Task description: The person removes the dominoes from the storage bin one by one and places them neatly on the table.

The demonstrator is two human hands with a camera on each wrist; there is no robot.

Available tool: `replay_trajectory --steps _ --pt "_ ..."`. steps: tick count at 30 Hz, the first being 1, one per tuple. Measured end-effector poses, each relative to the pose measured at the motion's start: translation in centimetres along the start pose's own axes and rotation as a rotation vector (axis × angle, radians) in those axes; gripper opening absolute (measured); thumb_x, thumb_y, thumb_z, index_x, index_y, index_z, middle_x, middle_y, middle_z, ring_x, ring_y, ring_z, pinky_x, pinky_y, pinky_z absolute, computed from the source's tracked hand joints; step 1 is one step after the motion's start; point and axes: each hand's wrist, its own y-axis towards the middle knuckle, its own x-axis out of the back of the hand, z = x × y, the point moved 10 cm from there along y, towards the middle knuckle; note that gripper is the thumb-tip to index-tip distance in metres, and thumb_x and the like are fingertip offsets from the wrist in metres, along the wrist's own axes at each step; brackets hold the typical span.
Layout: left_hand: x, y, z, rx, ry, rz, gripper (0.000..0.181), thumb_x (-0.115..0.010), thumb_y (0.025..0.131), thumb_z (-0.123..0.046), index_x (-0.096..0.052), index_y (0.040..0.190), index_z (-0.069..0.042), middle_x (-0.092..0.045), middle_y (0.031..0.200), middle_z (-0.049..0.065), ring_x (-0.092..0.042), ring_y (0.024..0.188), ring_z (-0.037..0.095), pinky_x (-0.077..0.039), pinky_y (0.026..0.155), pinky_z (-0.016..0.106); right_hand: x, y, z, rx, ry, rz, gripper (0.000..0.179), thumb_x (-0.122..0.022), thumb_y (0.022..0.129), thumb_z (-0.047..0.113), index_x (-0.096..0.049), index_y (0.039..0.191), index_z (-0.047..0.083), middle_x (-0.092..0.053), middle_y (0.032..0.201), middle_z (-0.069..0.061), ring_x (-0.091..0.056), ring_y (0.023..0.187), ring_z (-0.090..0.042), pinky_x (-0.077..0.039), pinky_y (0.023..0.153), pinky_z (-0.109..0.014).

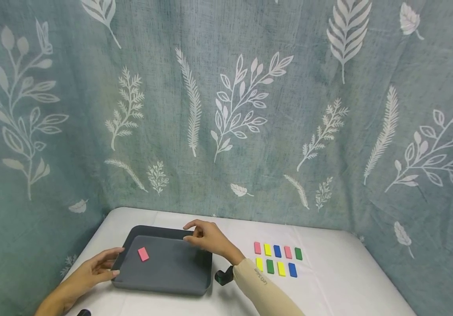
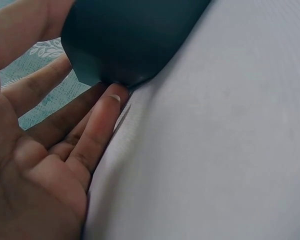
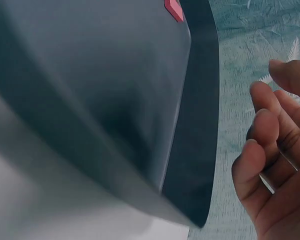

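A dark grey tray [image 1: 163, 286] stands on the left of the white table, with one pink block [image 1: 143, 254] lying flat inside. My left hand [image 1: 92, 270] rests against the tray's left wall, thumb and index finger spread along it. Up close in the left wrist view, fingertips of the left hand [image 2: 65, 145] touch the tray's corner [image 2: 130, 45] near the tabletop. Over the tray's right back part hovers my right hand [image 1: 208, 237], thumb and index finger apart, holding nothing. The right wrist view shows the right hand [image 3: 280, 150] with loosely bent fingers beside the tray wall [image 3: 197, 125].
Right of the tray, small blocks lie in two rows: pink [image 1: 257, 248], yellow [image 1: 267, 249], blue [image 1: 277, 251] and green [image 1: 298, 253] ones behind, more yellow, green and blue in front. A patterned grey-green curtain [image 1: 195, 175] surrounds the white table [image 1: 341, 272].
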Motion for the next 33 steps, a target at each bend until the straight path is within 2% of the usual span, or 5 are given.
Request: replay_trajectory --steps 7,10,15,24,33 --pt "0.2 0.6 -0.1 -0.007 0.018 -0.025 0.072 -0.075 0.096 -0.031 -0.042 0.157 -0.012 -0.043 0.154 0.019 -0.045 0.128 0.032 -0.046 0.096 0.042 -0.9 1.3 0.9 0.017 -0.021 0.017 0.038 -0.073 0.098 0.028 -0.066 0.131 0.010 -0.067 0.075 0.002 -0.055 0.054 -0.009 -0.050 0.053 -0.025" --pt "0.3 0.4 0.0 0.005 0.018 -0.030 0.073 -0.075 0.095 -0.031 -0.042 0.157 -0.012 -0.042 0.155 0.020 -0.044 0.130 0.035 -0.046 0.097 0.045 -1.5 1.8 1.1 0.012 -0.018 0.034 0.038 -0.074 0.097 0.026 -0.066 0.130 0.009 -0.067 0.075 0.000 -0.056 0.055 -0.009 -0.051 0.053 -0.026" --pt "0.2 0.0 0.1 0.025 0.006 -0.027 0.074 -0.075 0.095 -0.031 -0.041 0.157 -0.011 -0.038 0.157 0.021 -0.044 0.130 0.037 -0.045 0.097 0.048 -2.8 2.5 1.3 0.004 -0.024 0.066 0.039 -0.076 0.096 0.023 -0.066 0.130 0.008 -0.065 0.073 0.005 -0.056 0.056 -0.008 -0.050 0.054 -0.025" --pt "0.2 -0.2 0.2 0.025 -0.014 -0.031 0.074 -0.076 0.095 -0.029 -0.041 0.157 -0.011 -0.036 0.157 0.024 -0.043 0.130 0.038 -0.045 0.098 0.048 -4.7 3.3 1.3 -0.014 -0.011 0.114 0.043 -0.078 0.095 0.024 -0.065 0.132 0.008 -0.065 0.074 0.006 -0.058 0.058 -0.008 -0.051 0.055 -0.024" --pt "0.2 -0.1 0.4 0.041 0.000 -0.041 0.076 -0.077 0.094 -0.032 -0.041 0.157 -0.011 -0.040 0.156 0.022 -0.043 0.132 0.037 -0.045 0.099 0.049 -6.3 4.4 1.3 -0.018 -0.020 0.183 0.047 -0.080 0.093 0.023 -0.065 0.134 0.009 -0.067 0.077 0.008 -0.064 0.060 -0.017 -0.051 0.054 -0.025"
